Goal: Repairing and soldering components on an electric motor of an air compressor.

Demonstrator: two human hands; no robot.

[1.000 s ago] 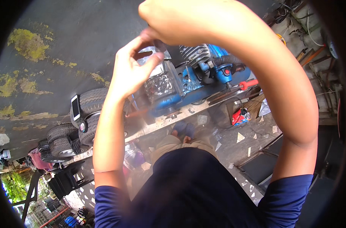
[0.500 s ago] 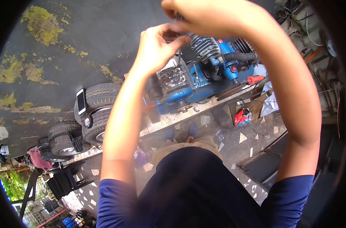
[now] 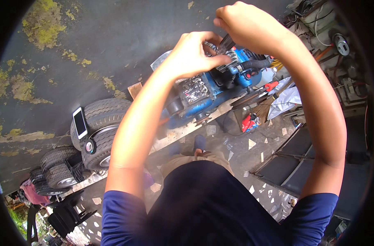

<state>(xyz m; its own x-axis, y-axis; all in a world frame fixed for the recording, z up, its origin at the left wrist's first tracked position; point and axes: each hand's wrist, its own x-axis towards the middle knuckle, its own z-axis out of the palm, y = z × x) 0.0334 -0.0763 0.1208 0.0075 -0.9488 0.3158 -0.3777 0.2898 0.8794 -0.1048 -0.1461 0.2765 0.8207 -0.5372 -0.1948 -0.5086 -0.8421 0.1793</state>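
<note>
My right hand [image 3: 244,26] is closed at the top of the view around a dark tool [image 3: 227,43] whose kind I cannot make out. Its lower end points down toward my left hand [image 3: 199,53]. That hand's thumb and fingers curl around this end, and whatever they pinch is too small to name. Both hands are raised over a blue air compressor [image 3: 199,107] with a finned grey head, a black ribbed hose [image 3: 254,64] and a belt-side motor part. A clear-topped box of small metal pieces [image 3: 194,91] rests on it, partly behind my left wrist.
Stacked tyres [image 3: 107,115] stand left, with a white phone [image 3: 80,122] on them. A red-handled tool [image 3: 270,86], a broom [image 3: 263,110], a white plastic bag [image 3: 286,100] and a red package [image 3: 248,123] are at right. Dark metal frames [image 3: 283,164] lie on the floor.
Both hands have moved right over the compressor, and the dark tool shows more clearly between them. The whole view has shifted slightly.
</note>
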